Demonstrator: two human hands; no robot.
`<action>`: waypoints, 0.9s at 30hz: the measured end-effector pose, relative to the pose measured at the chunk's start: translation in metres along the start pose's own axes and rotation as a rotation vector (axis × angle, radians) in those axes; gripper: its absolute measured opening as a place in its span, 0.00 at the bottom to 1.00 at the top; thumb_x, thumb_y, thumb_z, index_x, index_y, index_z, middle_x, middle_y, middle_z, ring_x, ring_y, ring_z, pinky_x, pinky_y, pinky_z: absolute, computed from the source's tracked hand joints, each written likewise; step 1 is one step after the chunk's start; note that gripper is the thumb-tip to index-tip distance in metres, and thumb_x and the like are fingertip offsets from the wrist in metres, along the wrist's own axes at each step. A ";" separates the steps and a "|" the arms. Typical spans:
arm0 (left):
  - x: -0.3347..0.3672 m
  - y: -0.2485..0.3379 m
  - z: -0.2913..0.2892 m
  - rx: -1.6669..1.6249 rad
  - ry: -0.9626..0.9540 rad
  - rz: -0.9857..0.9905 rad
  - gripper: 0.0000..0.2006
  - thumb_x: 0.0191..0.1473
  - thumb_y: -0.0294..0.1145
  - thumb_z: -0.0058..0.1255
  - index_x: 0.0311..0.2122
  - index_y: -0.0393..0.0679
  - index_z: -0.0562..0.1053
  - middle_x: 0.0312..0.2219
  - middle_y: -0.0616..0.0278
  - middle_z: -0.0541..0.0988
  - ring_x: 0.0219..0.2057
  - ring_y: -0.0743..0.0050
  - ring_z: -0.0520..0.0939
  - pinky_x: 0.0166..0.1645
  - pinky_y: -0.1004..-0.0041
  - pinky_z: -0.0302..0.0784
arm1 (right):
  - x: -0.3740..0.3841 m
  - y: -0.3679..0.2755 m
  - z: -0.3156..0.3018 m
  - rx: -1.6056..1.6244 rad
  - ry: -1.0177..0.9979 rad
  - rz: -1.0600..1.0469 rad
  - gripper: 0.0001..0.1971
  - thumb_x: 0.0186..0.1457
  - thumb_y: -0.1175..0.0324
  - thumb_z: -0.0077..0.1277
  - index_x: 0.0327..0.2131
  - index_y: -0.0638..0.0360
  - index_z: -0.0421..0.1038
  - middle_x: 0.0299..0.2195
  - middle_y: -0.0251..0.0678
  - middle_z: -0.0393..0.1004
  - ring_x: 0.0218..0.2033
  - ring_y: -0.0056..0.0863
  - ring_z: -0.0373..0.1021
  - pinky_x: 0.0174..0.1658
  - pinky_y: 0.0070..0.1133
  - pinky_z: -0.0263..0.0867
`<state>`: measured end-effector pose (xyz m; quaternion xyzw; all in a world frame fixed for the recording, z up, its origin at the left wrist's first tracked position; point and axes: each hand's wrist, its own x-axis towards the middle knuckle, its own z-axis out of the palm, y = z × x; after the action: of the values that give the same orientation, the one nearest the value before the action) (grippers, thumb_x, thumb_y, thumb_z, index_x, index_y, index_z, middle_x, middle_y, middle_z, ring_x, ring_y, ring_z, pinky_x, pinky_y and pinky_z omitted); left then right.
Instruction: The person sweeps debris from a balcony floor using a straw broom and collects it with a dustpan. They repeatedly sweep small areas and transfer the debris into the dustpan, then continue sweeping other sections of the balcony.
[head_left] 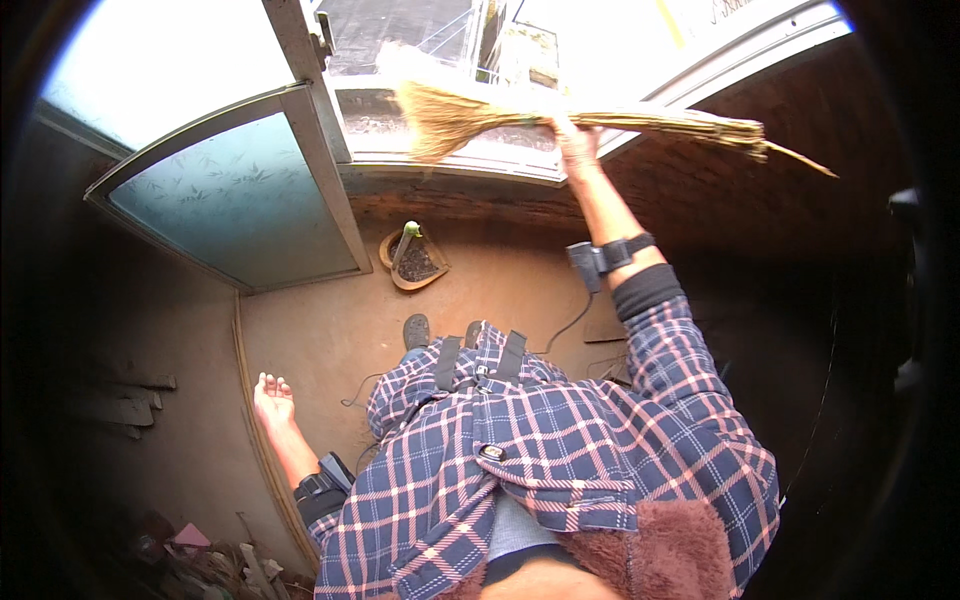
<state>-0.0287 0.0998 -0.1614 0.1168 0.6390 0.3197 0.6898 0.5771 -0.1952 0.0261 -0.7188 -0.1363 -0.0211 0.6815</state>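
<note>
My right hand is raised in front of the window and wrapped round the handle of a straw broom. The broom lies nearly level, its flared bristles to the left and its bound handle end to the right. My left hand hangs low on the left, palm up and holding nothing, with its fingers stretched out. On the floor ahead stands a dustpan with dark debris in it and an upright handle with a green top.
A frosted glass window sash swings into the room at the left. The window sill runs along the far wall beneath the broom. Planks and a heap of scraps lie at the left. Cables hang by my body.
</note>
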 end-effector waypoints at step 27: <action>-0.001 -0.005 0.023 0.056 -0.004 -0.007 0.05 0.56 0.34 0.50 0.36 0.46 0.73 0.28 0.68 0.77 0.29 0.71 0.77 0.32 0.74 0.75 | -0.001 -0.070 -0.092 -0.463 0.089 -0.372 0.08 0.47 0.71 0.61 0.30 0.65 0.76 0.27 0.29 0.79 0.28 0.18 0.72 0.34 0.19 0.68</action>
<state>-0.0056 0.1006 -0.1599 0.1346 0.6468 0.2988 0.6887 0.5745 -0.2842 0.1000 -0.8160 -0.2273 -0.2076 0.4893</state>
